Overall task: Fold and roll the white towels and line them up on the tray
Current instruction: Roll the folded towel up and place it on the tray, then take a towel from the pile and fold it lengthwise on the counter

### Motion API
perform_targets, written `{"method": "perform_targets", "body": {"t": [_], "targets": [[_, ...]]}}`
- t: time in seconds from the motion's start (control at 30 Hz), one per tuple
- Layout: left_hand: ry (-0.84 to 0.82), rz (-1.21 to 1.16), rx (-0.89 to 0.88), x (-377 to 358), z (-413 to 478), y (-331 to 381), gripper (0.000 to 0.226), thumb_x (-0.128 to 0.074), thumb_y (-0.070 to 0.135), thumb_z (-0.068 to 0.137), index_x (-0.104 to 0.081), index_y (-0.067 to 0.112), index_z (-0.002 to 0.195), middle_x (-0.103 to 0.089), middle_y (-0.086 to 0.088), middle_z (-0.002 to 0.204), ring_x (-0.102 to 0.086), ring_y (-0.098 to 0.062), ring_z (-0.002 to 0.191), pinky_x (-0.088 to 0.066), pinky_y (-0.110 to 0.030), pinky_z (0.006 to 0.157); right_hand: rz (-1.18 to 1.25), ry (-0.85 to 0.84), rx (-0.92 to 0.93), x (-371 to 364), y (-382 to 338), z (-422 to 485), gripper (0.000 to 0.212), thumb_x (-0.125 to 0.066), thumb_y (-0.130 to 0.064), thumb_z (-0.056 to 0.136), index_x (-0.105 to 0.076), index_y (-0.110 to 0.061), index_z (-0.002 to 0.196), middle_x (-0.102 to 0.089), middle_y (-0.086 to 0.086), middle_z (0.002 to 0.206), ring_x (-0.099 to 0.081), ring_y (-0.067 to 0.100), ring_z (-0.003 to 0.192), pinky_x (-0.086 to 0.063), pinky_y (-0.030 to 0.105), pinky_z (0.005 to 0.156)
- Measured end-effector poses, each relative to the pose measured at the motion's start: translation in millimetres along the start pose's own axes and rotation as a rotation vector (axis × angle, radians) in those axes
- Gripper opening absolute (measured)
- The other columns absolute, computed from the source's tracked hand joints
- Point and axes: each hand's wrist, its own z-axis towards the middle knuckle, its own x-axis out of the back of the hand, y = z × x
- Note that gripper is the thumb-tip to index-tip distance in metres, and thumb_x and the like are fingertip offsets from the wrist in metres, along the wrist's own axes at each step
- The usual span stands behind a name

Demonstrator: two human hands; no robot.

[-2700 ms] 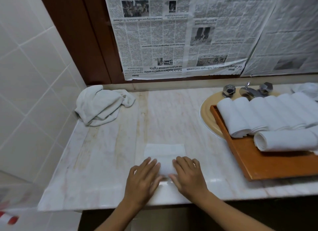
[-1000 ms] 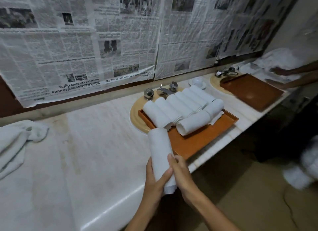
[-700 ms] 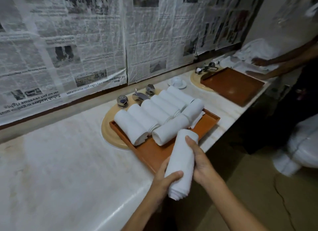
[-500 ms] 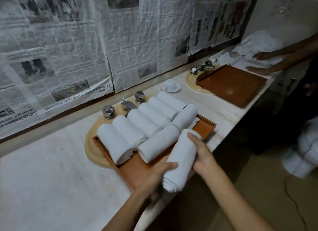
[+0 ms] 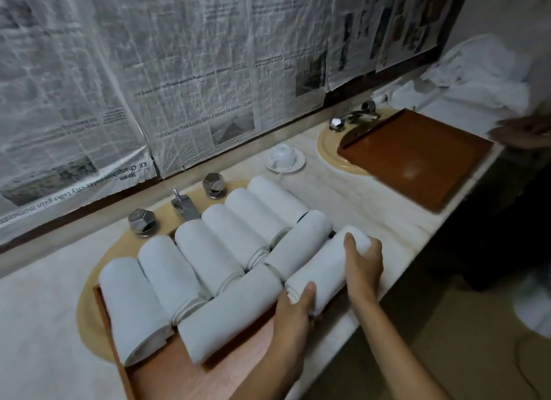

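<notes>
The left hand (image 5: 293, 307) is nearest, curled round the near end of the rolled towel (image 5: 323, 267) with the thumb lying on top. The right hand (image 5: 362, 259) grips the far end of the same roll, thumb hooked over it. The roll lies along the right edge of the tray (image 5: 179, 378), between the two hands. It seems to rest on the tray, though the hands hide its underside.

Just beside it, touching, two crosswise rolls (image 5: 229, 313) lie end to end. Behind them, a row of rolled towels (image 5: 167, 277) runs side by side towards the tap (image 5: 185, 206). The tray sits over a beige basin (image 5: 86, 295).

Farther along the marble counter (image 5: 351, 197) stand an upturned cup on a saucer (image 5: 283, 158) and a second tray (image 5: 417, 158). Another person's hand (image 5: 521, 131) is at its far side, near a heap of loose white towels (image 5: 477, 80). Newspaper (image 5: 193, 72) covers the wall.
</notes>
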Motion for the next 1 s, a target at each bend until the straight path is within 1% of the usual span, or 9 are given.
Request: {"method": "perform_targets", "body": {"t": [0.03,0.1,0.23,0.43,0.53,0.6,0.73,0.83,1.0], "targets": [[0.013,0.033,-0.034,-6.2,8.2,-2.4,0.049,-0.064,0.047,0.087,-0.057,0.031,0.132,-0.067,0.01,0.125,-0.063,-0.014,0.114,-0.054,-0.036,0.092,-0.04,-0.008,0.029,0.0,2.8,9.7,0.046,-0.063,-0.037,0.09,-0.049,-0.019,0.13,-0.055,0.007,0.127,-0.053,0.027,0.116,-0.046,0.034,0.085],[0.074,0.105,-0.045,-13.0,13.3,-4.3,0.061,-0.066,0.05,0.078,-0.053,0.033,0.135,-0.063,0.014,0.129,-0.059,-0.009,0.119,-0.045,-0.042,0.106,-0.18,-0.041,0.079,-1.7,10.4,13.5,0.058,-0.065,-0.043,0.085,-0.044,-0.024,0.136,-0.049,0.007,0.136,-0.045,0.029,0.124,-0.045,0.043,0.094],[0.253,0.219,-0.02,-19.2,13.5,-8.8,0.05,-0.068,0.033,0.089,-0.052,0.025,0.135,-0.062,0.009,0.128,-0.057,-0.014,0.119,-0.043,-0.035,0.105,-0.427,-0.046,0.151,-10.3,27.7,1.5,0.086,-0.042,-0.065,0.079,-0.021,-0.026,0.153,-0.028,0.003,0.157,-0.023,0.025,0.142,-0.027,0.049,0.112],[0.084,0.218,0.062,2.9,-1.6,2.7,0.044,-0.067,0.026,0.083,-0.06,0.023,0.126,-0.067,0.008,0.121,-0.062,-0.008,0.108,-0.05,-0.03,0.096,-0.526,-0.058,0.133,-9.8,25.7,-21.1,0.087,-0.03,-0.067,0.082,-0.006,-0.029,0.156,-0.009,-0.002,0.164,-0.006,0.019,0.149,-0.014,0.052,0.117],[-0.013,0.219,0.038,37.6,-19.2,10.8,0.031,-0.068,0.024,0.082,-0.064,0.023,0.113,-0.071,0.009,0.11,-0.066,-0.009,0.104,-0.053,-0.026,0.09,-0.512,-0.068,0.212,-10.9,17.7,-62.6,0.083,-0.035,-0.061,0.082,-0.014,-0.027,0.155,-0.01,-0.003,0.163,-0.004,0.017,0.149,-0.014,0.052,0.117],[0.021,0.216,0.026,70.9,-37.3,15.3,0.034,-0.07,0.026,0.082,-0.059,0.031,0.114,-0.066,0.016,0.109,-0.065,-0.014,0.108,-0.052,-0.039,0.098,-0.492,-0.085,0.264,-13.6,12.2,-97.2,0.077,-0.039,-0.057,0.084,-0.023,-0.027,0.153,-0.014,-0.003,0.162,-0.008,0.016,0.148,-0.016,0.052,0.117],[0.146,0.173,-0.067,172.8,-83.4,20.8,0.019,-0.073,0.027,0.082,-0.069,0.032,0.1,-0.074,0.008,0.1,-0.069,-0.015,0.098,-0.054,-0.043,0.094,-0.414,-0.174,0.367,-44.3,0.1,-184.6,0.05,-0.058,-0.032,0.093,-0.045,-0.019,0.139,-0.035,-0.001,0.15,-0.023,0.017,0.142,-0.025,0.045,0.116],[0.224,0.13,-0.087,254.9,-124.1,22.0,0.013,-0.074,0.025,0.084,-0.075,0.029,0.097,-0.075,0.011,0.097,-0.07,-0.008,0.093,-0.052,-0.028,0.087,-0.39,-0.296,0.482,-80.9,-4.2,-255.8,0.034,-0.064,-0.019,0.09,-0.057,-0.018,0.123,-0.049,-0.006,0.123,-0.038,0.019,0.127,-0.031,0.03,0.103],[0.424,0.059,-0.103,387.7,-184.6,14.4,0.01,-0.071,0.02,0.087,-0.075,0.025,0.094,-0.075,0.011,0.088,-0.071,-0.009,0.086,-0.048,-0.024,0.076,-0.328,-0.584,0.527,-155.4,-9.5,-368.8,0.033,-0.053,-0.037,0.082,-0.061,-0.021,0.11,-0.058,-0.009,0.107,-0.046,0.013,0.108,-0.038,0.029,0.092]]}}
